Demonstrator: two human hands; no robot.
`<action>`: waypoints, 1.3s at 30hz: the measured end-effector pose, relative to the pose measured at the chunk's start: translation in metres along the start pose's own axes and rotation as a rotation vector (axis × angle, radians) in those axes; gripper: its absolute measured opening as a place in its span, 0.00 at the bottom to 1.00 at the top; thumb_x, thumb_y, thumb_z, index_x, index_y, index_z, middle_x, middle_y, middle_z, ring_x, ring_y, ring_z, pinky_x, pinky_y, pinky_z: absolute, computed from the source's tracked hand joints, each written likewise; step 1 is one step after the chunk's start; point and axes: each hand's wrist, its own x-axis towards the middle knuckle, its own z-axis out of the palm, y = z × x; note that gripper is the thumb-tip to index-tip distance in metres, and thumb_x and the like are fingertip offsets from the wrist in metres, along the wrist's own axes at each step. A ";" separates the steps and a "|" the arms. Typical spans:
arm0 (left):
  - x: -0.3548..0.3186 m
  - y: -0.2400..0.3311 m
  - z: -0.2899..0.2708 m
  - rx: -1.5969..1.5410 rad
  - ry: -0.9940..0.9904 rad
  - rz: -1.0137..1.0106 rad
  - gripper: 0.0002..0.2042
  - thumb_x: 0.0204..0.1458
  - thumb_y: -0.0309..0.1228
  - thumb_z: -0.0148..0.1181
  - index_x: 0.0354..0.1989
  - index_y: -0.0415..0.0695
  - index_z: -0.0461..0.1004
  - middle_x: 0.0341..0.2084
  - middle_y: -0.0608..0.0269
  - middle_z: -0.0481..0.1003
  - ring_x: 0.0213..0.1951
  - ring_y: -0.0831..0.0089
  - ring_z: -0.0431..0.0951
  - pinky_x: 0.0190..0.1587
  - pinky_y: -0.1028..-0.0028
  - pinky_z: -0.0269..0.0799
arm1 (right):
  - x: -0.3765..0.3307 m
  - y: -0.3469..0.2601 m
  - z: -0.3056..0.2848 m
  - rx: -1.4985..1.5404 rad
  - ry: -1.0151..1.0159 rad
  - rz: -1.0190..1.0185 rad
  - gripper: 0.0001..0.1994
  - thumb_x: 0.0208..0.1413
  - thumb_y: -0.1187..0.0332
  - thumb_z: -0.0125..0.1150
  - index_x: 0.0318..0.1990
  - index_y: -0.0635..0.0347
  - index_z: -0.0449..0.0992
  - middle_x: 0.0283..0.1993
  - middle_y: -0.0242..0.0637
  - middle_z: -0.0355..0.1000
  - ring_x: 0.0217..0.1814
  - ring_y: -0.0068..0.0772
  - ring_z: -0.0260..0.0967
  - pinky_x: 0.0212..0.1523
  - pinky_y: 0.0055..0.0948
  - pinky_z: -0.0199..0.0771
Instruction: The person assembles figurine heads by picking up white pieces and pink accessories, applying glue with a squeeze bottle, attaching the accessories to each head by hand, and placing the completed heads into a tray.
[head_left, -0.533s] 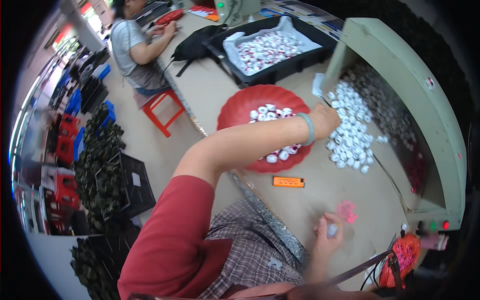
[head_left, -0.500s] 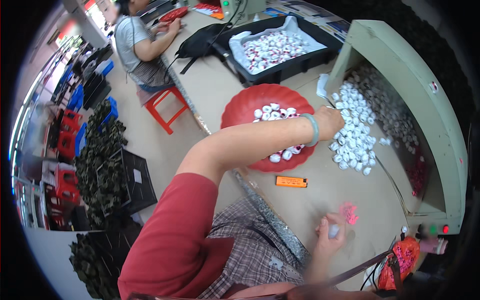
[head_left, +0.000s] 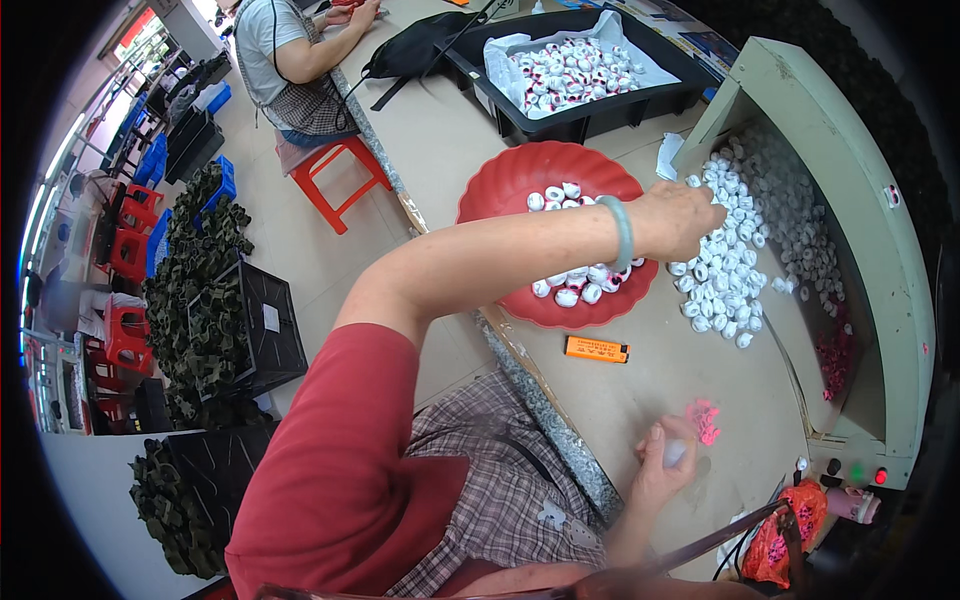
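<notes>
My left hand (head_left: 680, 220) reaches across a red scalloped bowl (head_left: 480, 195) to the near side of a heap of small white rounded pieces (head_left: 728, 270). Its fingers are curled downward; the fingertips, and anything between them, are hidden. A pale green bangle (head_left: 623, 232) circles that wrist. White pieces with dark red marks (head_left: 568, 288) lie in the bowl, partly covered by my forearm. Lower down, my right hand (head_left: 657, 470) is closed around a small pale, rounded object (head_left: 676, 453) just above the tabletop. Beside it lies a small pile of bright pink bits (head_left: 703, 421).
A pale green open-fronted cabinet (head_left: 835, 130) with more pieces inside stands at the right. An orange flat packet (head_left: 597, 348) lies below the bowl. Behind is a black lined tray (head_left: 590, 128) of marked pieces. Another person (head_left: 290, 60) sits at the table's far left.
The view has shifted slightly, moving the bowl and heap up and right in the picture. My left hand has edged a little farther over the heap. The right hand stays beside the pink bits.
</notes>
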 end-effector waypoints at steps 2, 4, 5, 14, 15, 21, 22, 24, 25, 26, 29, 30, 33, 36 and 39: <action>-0.018 0.002 -0.018 -0.089 0.075 0.049 0.15 0.44 0.24 0.55 0.43 0.40 0.75 0.38 0.50 0.73 0.39 0.58 0.77 0.45 0.64 0.71 | 0.000 -0.001 0.001 0.005 -0.002 -0.001 0.05 0.53 0.79 0.59 0.37 0.66 0.71 0.37 0.35 0.65 0.27 0.19 0.63 0.24 0.17 0.67; -0.037 0.011 -0.041 -0.185 0.141 0.107 0.18 0.44 0.24 0.56 0.48 0.41 0.73 0.39 0.51 0.72 0.36 0.60 0.78 0.43 0.66 0.73 | 0.001 0.000 0.001 0.009 0.001 0.004 0.05 0.53 0.80 0.59 0.37 0.66 0.71 0.37 0.35 0.64 0.27 0.19 0.63 0.24 0.17 0.67; -0.047 0.021 -0.055 -0.396 0.065 0.046 0.17 0.46 0.24 0.58 0.47 0.40 0.73 0.39 0.54 0.72 0.36 0.66 0.77 0.42 0.69 0.73 | 0.001 0.002 -0.001 0.008 0.012 0.009 0.05 0.53 0.80 0.59 0.37 0.66 0.71 0.37 0.35 0.64 0.27 0.19 0.63 0.24 0.17 0.67; -0.158 0.085 -0.023 -1.628 -0.184 -0.413 0.16 0.52 0.20 0.59 0.51 0.37 0.71 0.43 0.62 0.74 0.42 0.80 0.75 0.45 0.77 0.72 | 0.005 -0.012 -0.009 0.183 -0.039 0.059 0.14 0.53 0.72 0.60 0.46 0.60 0.66 0.38 0.35 0.65 0.25 0.19 0.62 0.21 0.18 0.61; -0.165 0.091 -0.017 -1.651 -0.147 -0.402 0.18 0.52 0.19 0.59 0.53 0.37 0.70 0.42 0.61 0.74 0.43 0.79 0.75 0.47 0.77 0.72 | 0.006 -0.015 -0.008 0.267 -0.067 0.025 0.16 0.53 0.68 0.60 0.48 0.58 0.63 0.38 0.36 0.65 0.24 0.20 0.62 0.21 0.18 0.60; -0.183 0.100 0.001 -1.908 -0.236 -0.556 0.16 0.56 0.23 0.54 0.54 0.35 0.70 0.39 0.62 0.76 0.39 0.78 0.77 0.44 0.79 0.73 | 0.004 -0.010 -0.012 0.389 -0.113 0.007 0.19 0.54 0.61 0.58 0.48 0.55 0.59 0.42 0.39 0.63 0.25 0.25 0.63 0.20 0.19 0.58; -0.183 0.099 0.002 -1.942 -0.202 -0.567 0.15 0.58 0.23 0.51 0.53 0.34 0.70 0.41 0.60 0.75 0.41 0.75 0.77 0.47 0.76 0.73 | 0.005 -0.007 -0.012 0.412 -0.130 0.012 0.18 0.54 0.62 0.58 0.47 0.56 0.59 0.44 0.40 0.62 0.26 0.26 0.63 0.20 0.20 0.58; -0.184 0.099 0.003 -1.944 -0.202 -0.617 0.15 0.58 0.23 0.52 0.53 0.34 0.70 0.42 0.59 0.75 0.41 0.74 0.77 0.47 0.75 0.73 | 0.007 -0.008 -0.008 0.451 -0.127 0.025 0.13 0.55 0.69 0.56 0.45 0.59 0.62 0.45 0.41 0.61 0.28 0.26 0.64 0.20 0.20 0.60; -0.186 0.101 0.004 -1.907 -0.136 -0.674 0.15 0.57 0.23 0.52 0.53 0.34 0.70 0.42 0.59 0.75 0.41 0.73 0.77 0.48 0.75 0.73 | 0.008 -0.011 -0.007 0.424 -0.145 -0.006 0.11 0.55 0.73 0.55 0.44 0.61 0.64 0.45 0.41 0.61 0.28 0.25 0.65 0.21 0.19 0.61; -0.186 0.101 0.005 -1.944 -0.195 -0.676 0.15 0.57 0.23 0.52 0.53 0.34 0.70 0.42 0.59 0.75 0.41 0.73 0.77 0.48 0.75 0.73 | 0.010 -0.014 -0.006 0.399 -0.159 -0.040 0.10 0.54 0.78 0.53 0.44 0.62 0.66 0.45 0.41 0.61 0.29 0.25 0.67 0.21 0.19 0.62; -0.185 0.098 0.011 -1.986 -0.156 -0.665 0.15 0.57 0.23 0.53 0.53 0.35 0.70 0.43 0.59 0.74 0.42 0.73 0.76 0.48 0.75 0.73 | 0.012 -0.013 -0.011 0.399 -0.178 -0.054 0.11 0.54 0.80 0.56 0.45 0.64 0.67 0.42 0.39 0.63 0.30 0.23 0.69 0.22 0.18 0.65; -0.186 0.099 0.015 -1.980 -0.129 -0.664 0.15 0.56 0.24 0.55 0.52 0.36 0.70 0.44 0.56 0.74 0.42 0.73 0.76 0.48 0.75 0.73 | 0.011 -0.013 -0.014 0.385 -0.148 -0.046 0.11 0.54 0.80 0.56 0.45 0.64 0.67 0.42 0.39 0.63 0.30 0.23 0.69 0.22 0.18 0.65; -0.183 0.097 0.020 -1.992 -0.150 -0.648 0.16 0.55 0.23 0.56 0.53 0.37 0.70 0.43 0.59 0.74 0.44 0.72 0.76 0.50 0.73 0.72 | 0.010 -0.017 -0.015 0.370 -0.127 -0.028 0.16 0.52 0.77 0.63 0.47 0.64 0.67 0.39 0.37 0.67 0.31 0.22 0.70 0.25 0.17 0.69; -0.181 0.103 0.021 -2.003 -0.132 -0.666 0.16 0.55 0.22 0.56 0.53 0.37 0.70 0.44 0.58 0.74 0.45 0.71 0.76 0.51 0.71 0.73 | 0.006 -0.021 -0.014 0.396 -0.002 0.016 0.19 0.50 0.75 0.67 0.48 0.63 0.67 0.38 0.37 0.71 0.34 0.23 0.72 0.30 0.19 0.74; -0.182 0.107 0.025 -1.940 -0.109 -0.713 0.16 0.54 0.24 0.57 0.51 0.37 0.70 0.46 0.52 0.74 0.42 0.71 0.77 0.47 0.75 0.74 | 0.004 -0.021 -0.014 0.334 0.039 -0.043 0.22 0.48 0.76 0.68 0.50 0.64 0.66 0.40 0.40 0.73 0.37 0.25 0.73 0.36 0.22 0.76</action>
